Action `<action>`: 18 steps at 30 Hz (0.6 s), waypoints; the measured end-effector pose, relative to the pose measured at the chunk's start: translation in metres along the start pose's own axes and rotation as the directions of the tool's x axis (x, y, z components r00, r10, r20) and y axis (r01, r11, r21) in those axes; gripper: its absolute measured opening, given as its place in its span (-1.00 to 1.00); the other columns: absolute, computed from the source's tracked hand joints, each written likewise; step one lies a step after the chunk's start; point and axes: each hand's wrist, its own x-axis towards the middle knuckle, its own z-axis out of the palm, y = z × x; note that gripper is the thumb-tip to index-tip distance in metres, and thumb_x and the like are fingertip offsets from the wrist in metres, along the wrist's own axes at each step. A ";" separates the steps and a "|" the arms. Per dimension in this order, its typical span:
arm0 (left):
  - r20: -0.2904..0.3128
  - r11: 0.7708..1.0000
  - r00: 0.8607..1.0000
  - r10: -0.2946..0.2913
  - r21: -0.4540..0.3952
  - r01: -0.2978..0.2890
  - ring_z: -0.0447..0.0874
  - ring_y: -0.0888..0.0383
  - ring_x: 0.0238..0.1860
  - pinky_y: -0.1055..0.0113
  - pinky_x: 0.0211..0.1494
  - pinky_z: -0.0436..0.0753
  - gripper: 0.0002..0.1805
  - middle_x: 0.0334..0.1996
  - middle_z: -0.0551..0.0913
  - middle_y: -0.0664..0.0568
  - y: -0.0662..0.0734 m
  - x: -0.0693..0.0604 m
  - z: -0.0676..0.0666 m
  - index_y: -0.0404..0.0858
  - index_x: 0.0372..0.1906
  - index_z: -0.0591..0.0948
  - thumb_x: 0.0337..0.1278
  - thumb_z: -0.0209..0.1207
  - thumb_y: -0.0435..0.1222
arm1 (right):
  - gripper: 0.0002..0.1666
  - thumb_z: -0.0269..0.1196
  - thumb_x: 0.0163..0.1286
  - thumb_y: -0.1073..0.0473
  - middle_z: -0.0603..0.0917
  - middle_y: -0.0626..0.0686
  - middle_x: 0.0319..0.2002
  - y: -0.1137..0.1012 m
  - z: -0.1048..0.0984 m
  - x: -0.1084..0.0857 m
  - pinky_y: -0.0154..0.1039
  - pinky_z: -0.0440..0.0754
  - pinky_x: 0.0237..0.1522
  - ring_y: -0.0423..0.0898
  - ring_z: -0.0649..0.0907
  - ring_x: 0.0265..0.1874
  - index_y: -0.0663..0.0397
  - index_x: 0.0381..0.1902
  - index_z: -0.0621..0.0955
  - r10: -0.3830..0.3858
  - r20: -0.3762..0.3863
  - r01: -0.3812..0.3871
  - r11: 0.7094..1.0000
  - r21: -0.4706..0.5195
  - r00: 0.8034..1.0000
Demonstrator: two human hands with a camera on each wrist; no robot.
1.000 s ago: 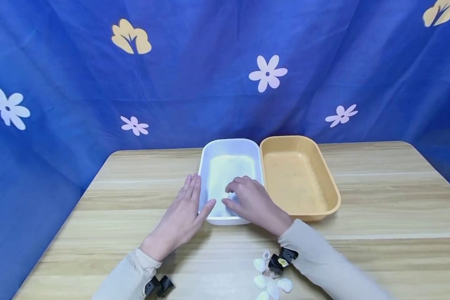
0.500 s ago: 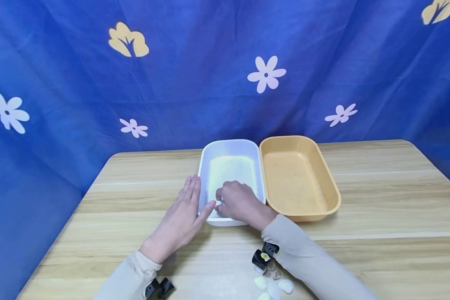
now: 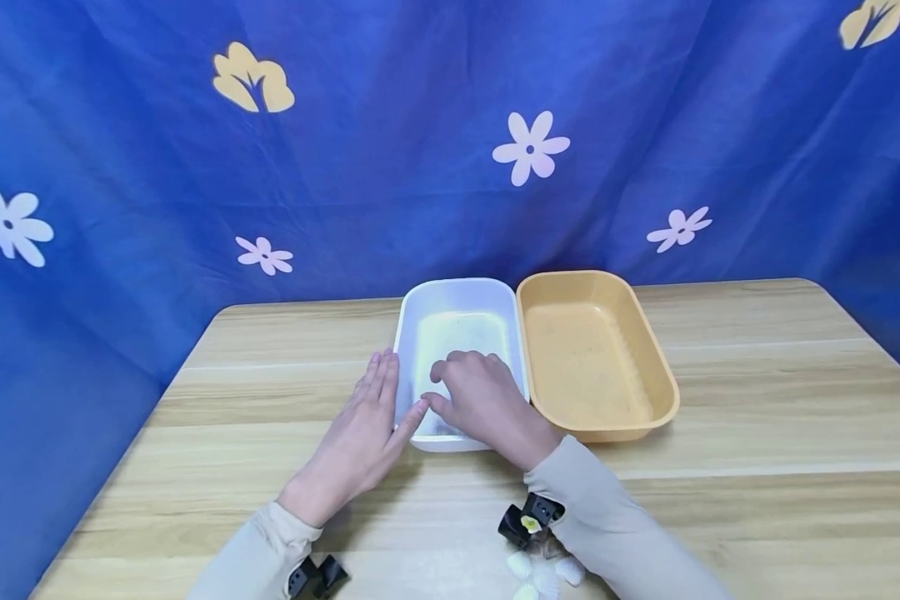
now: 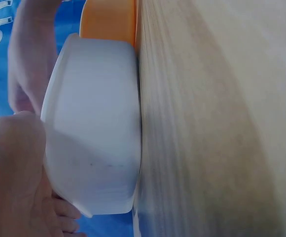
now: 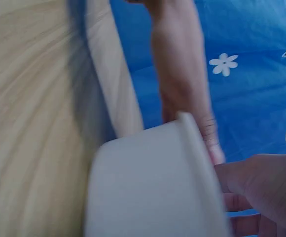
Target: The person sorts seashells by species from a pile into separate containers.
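My left hand (image 3: 356,437) rests along the left side of a white plastic tray (image 3: 465,329), fingers straight and thumb over its near left corner. My right hand (image 3: 480,400) is over the near half of the same tray. Its fingers are bent, with a gap between thumb and index finger and nothing visible in it. Whether a shell lies beneath that hand is hidden. Several white seashells (image 3: 543,579) lie on the table near the front edge, partly covered by the right wrist camera. In the left wrist view, the white tray's outer wall (image 4: 93,108) stands beside the left hand.
A yellow-orange tray (image 3: 588,358) stands against the white tray's right side. Both sit on a wood-grain table (image 3: 757,400), with a blue patterned curtain (image 3: 390,167) behind. Black wrist cameras are strapped below both sleeves.
My right hand moved left and toward me inside the white tray with a white shell pinched, then its thumb and index finger parted. The left hand stayed put.
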 end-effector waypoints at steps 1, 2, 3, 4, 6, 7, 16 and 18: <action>0.000 1.000 1.000 -0.002 0.000 0.002 -0.17 -0.20 0.50 -0.04 0.50 0.03 -0.13 0.47 -0.04 -0.38 0.000 0.000 0.000 -0.57 0.44 -0.02 0.47 -0.29 0.13 | -0.71 0.35 0.25 -0.03 0.72 0.00 -0.32 -0.001 -0.004 -0.002 -0.05 0.65 -0.29 0.01 0.70 -0.32 0.03 -0.21 0.75 -0.002 -0.018 0.002 1.000 -0.005 1.000; 0.000 1.000 1.000 -0.002 0.001 0.002 -0.17 -0.20 0.50 -0.04 0.50 0.03 -0.13 0.47 -0.04 -0.38 -0.001 -0.001 0.000 -0.57 0.44 -0.02 0.47 -0.29 0.13 | -0.72 0.35 0.25 -0.02 0.72 -0.01 -0.33 -0.002 -0.007 -0.004 -0.06 0.65 -0.30 0.00 0.70 -0.34 0.03 -0.22 0.75 -0.003 -0.033 0.003 1.000 -0.008 0.999; 0.001 1.000 1.000 -0.004 0.003 0.004 -0.17 -0.20 0.50 -0.04 0.50 0.04 -0.13 0.47 -0.04 -0.38 -0.001 -0.001 0.000 -0.57 0.44 -0.02 0.48 -0.29 0.12 | -0.73 0.35 0.24 -0.02 0.72 -0.01 -0.35 -0.002 -0.010 -0.007 -0.07 0.65 -0.31 -0.01 0.70 -0.35 0.04 -0.24 0.76 -0.006 -0.045 0.005 1.000 -0.013 0.999; -0.001 1.000 1.000 -0.003 0.004 0.003 -0.16 -0.20 0.50 -0.05 0.49 0.04 -0.14 0.47 -0.03 -0.38 -0.002 -0.001 0.000 -0.57 0.44 -0.02 0.48 -0.28 0.12 | -0.73 0.35 0.24 -0.02 0.72 -0.02 -0.36 -0.003 -0.013 -0.010 -0.07 0.64 -0.33 -0.02 0.70 -0.37 0.04 -0.25 0.76 -0.008 -0.055 0.007 1.000 -0.019 0.998; 0.000 1.000 1.000 -0.002 0.005 0.002 -0.16 -0.20 0.50 -0.05 0.49 0.04 -0.14 0.47 -0.04 -0.38 -0.002 -0.001 0.001 -0.57 0.44 -0.03 0.48 -0.28 0.12 | -0.75 0.35 0.24 -0.01 0.71 -0.04 -0.39 -0.002 -0.018 -0.017 -0.09 0.63 -0.35 -0.03 0.69 -0.39 0.04 -0.28 0.76 -0.017 -0.061 0.015 0.999 -0.029 0.998; 0.000 1.000 1.000 -0.001 0.005 0.001 -0.16 -0.21 0.49 -0.05 0.49 0.04 -0.14 0.46 -0.04 -0.39 -0.002 -0.002 0.001 -0.57 0.44 -0.03 0.48 -0.28 0.11 | -0.75 0.35 0.24 0.00 0.71 -0.04 -0.40 -0.001 -0.020 -0.021 -0.09 0.62 -0.35 -0.04 0.69 -0.40 0.04 -0.29 0.76 -0.023 -0.063 0.021 0.999 -0.029 0.998; -0.002 1.000 1.000 0.001 0.003 -0.001 -0.17 -0.21 0.49 -0.06 0.50 0.03 -0.13 0.46 -0.04 -0.39 0.000 -0.001 0.003 -0.56 0.45 -0.04 0.47 -0.31 0.14 | -0.77 0.32 0.27 0.05 0.71 -0.06 -0.34 0.017 -0.048 -0.061 -0.20 0.66 -0.29 -0.15 0.68 -0.34 0.08 -0.26 0.75 -0.085 0.012 0.083 0.989 0.120 0.996; -0.003 1.000 1.000 0.003 0.005 -0.003 -0.18 -0.21 0.49 -0.05 0.50 0.02 -0.12 0.46 -0.04 -0.39 0.000 0.000 0.003 -0.56 0.45 -0.03 0.47 -0.30 0.14 | -0.79 0.32 0.28 0.06 0.69 -0.10 -0.35 0.021 -0.052 -0.073 -0.23 0.64 -0.31 -0.20 0.66 -0.36 0.06 -0.26 0.74 -0.106 0.024 0.102 0.985 0.138 0.994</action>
